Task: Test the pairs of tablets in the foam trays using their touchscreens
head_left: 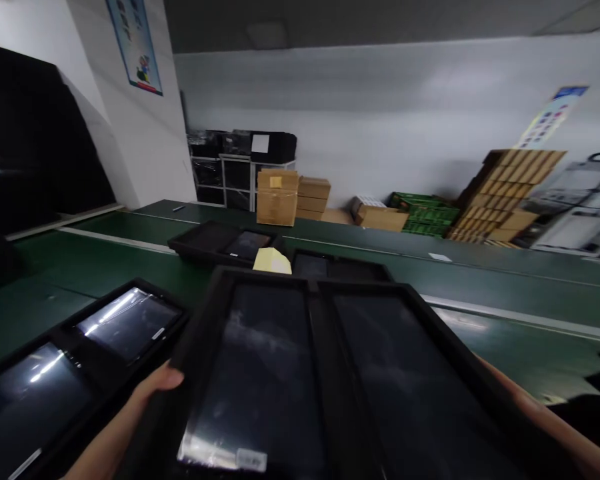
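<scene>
A black foam tray [322, 288] with two dark display screens [270, 373] is held up in front of me, tilted. My left hand [147, 393] grips its left side, the thumb over the rim and the other fingers hidden beneath. On the right side my right hand [530, 413] supports the tray, its fingers mostly hidden behind the edge. A small white label lies at the lower end of the left screen. Just left of the held tray rests another black tray [97, 373] with two shiny screens.
Behind the held tray are more black trays [200, 241] and a pale yellow paper piece [271, 260] on the green worktop [485, 273]. Cardboard boxes [277, 200], green crates [425, 212] and a stack of tan and dark panels [505, 193] stand farther back.
</scene>
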The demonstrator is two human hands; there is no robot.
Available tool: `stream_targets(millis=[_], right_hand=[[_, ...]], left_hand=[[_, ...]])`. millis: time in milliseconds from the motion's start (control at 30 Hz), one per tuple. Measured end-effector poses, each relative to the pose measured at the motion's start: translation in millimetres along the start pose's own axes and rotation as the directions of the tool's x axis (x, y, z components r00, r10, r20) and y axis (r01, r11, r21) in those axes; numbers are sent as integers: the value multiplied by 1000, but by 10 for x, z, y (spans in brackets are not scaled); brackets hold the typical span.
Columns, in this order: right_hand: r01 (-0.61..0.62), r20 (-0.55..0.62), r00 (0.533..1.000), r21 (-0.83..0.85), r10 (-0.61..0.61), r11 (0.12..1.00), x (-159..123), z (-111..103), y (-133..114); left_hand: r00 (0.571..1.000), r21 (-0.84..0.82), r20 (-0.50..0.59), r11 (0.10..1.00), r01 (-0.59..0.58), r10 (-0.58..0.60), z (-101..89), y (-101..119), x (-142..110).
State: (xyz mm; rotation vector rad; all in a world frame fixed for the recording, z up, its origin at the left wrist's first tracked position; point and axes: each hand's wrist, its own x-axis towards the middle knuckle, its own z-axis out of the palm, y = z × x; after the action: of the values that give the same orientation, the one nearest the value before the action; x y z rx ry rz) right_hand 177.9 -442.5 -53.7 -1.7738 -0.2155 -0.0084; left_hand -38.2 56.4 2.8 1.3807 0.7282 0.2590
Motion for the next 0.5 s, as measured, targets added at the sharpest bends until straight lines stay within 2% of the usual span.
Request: stream_targets(millis=[67,100,133,167,233,267,300,333,400,500], right_hand=[[-98,-55,994,-53,95,994,-145,-162,93],[-123,-91,989,-99,114,987,-213,-207,127],[-112,-139,986,-166,89,980,-266,-229,149],[-68,-189,982,-256,19,964,-297,-232,158],[38,-244,955,-463,-169,886,-277,-195,145],[61,-234,946,-550,-224,833,-228,-162,133],[51,-204,954,-610,-219,791,-160,-123,122],[19,-186,965,-652,-184,758,-80,-78,117],[-47,-170,980,-710,-106,703,83,16,119],[-62,-137,988,-764,-67,643,260,118,121]], left_hand=[[995,18,103,1000,-12,10,428,-8,140],[990,61,129,996,-67,59,591,-4,181],[979,133,132,976,-172,155,714,11,207],[951,237,118,922,-307,286,800,41,222],[828,460,124,708,-536,547,900,148,245],[771,538,174,597,-595,612,938,217,258],[749,585,244,522,-621,616,984,290,274],[758,610,329,486,-626,563,1049,358,292],[783,644,502,446,-622,368,1250,465,333],[762,711,639,295,-638,108,1710,527,422]])
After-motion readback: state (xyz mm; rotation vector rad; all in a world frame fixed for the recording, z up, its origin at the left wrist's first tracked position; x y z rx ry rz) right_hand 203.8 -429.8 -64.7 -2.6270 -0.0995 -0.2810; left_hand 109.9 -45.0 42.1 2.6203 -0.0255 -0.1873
